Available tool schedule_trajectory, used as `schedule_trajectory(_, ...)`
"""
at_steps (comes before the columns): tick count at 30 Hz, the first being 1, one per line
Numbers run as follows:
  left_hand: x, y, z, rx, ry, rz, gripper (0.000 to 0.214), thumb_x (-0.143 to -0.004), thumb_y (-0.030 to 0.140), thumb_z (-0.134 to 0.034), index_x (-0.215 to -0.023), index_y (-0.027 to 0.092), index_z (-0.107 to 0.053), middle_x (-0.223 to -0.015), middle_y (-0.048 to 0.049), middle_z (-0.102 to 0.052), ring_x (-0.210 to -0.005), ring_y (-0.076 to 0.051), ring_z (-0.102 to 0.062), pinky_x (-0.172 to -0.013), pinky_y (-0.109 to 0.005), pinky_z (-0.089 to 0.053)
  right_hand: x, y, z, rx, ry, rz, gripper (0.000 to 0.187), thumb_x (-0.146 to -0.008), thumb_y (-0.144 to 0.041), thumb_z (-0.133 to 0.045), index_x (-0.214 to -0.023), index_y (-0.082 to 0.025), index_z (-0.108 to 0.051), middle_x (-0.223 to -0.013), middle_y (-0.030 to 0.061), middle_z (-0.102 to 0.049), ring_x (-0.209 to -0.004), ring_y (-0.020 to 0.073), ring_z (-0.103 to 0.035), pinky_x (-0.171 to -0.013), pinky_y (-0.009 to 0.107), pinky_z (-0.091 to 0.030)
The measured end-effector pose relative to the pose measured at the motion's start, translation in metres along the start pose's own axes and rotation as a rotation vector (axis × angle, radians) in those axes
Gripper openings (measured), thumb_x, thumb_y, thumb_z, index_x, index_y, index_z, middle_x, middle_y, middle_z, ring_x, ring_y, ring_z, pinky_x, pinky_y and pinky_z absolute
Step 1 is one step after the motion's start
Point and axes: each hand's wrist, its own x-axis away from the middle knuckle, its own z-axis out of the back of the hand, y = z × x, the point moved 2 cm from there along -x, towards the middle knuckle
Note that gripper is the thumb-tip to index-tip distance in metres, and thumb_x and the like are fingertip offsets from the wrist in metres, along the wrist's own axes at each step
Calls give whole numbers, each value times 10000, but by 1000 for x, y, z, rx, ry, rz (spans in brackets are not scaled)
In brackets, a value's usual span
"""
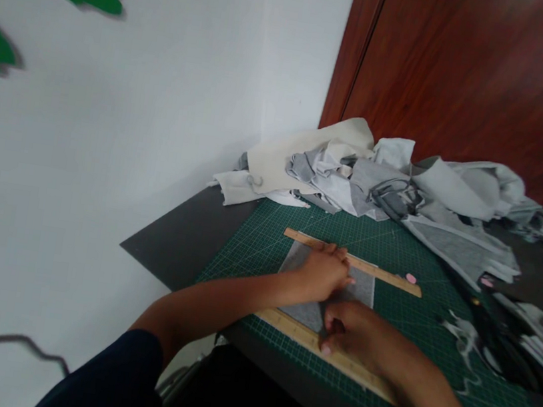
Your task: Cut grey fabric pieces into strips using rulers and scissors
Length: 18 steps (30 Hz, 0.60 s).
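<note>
A piece of grey fabric (304, 312) lies flat on a green cutting mat (250, 244) with a grid. Across its far edge runs a wooden ruler (392, 278). My left hand (325, 273) bears down on that ruler, fingers bent over it and palm above the fabric. Along the near edge lies a second wooden ruler (292, 328). My right hand (357, 330) is curled at this near ruler, thumb tip on it and index finger bent by the fabric's edge. The undersides of both hands are hidden.
Crumpled grey and white cloth (326, 171) is heaped at the back against a red-brown wooden door (472, 70). Black scissors (499, 343) lie on the right, beside white fabric scraps (465, 335). A small pink piece (411, 278) sits by the far ruler. A white wall (163, 114) borders the left.
</note>
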Motion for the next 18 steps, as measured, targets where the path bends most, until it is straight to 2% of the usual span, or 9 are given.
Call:
schedule_trajectory(3,4,10,-6,-19,-35,109,524,-1039,530,-460,-1347,134,-611,-1451,-156,-554,-1404,-383,-428,-1135,-548,-342,-2,0,0,13,-16,-5,131,-687,-176,-823,-707,-173,-693,-704,-23,-651,-683,149,-588,-611,254,-337)
schedule_trajectory(8,7,8,-16,67,-32,131,659,-1033,626,-353,-1497,172,-468,-1570,-162,-448,-1476,-446,-325,-1170,-680,-224,-1,0,0,0,8,-7,140,-682,-180,-830,-724,-178,-697,-725,-20,-661,-699,151,-592,-621,252,-353)
schedule_trajectory(11,8,4,-20,90,-33,109,718,-1029,648,-311,-1566,177,-387,-1615,-171,-395,-1497,-464,-275,-1174,-705,-186,-1,1,0,1,12,-4,154,-672,-191,-840,-715,-181,-693,-720,-18,-657,-707,157,-586,-616,254,-345)
schedule_trajectory(18,7,3,-21,103,-77,115,774,-1009,676,-337,-1599,176,-348,-1656,-169,-335,-1525,-467,-218,-1198,-690,-140,-4,5,-1,15,6,9,170,-677,-242,-860,-712,-186,-703,-719,-20,-651,-704,157,-578,-600,262,-334)
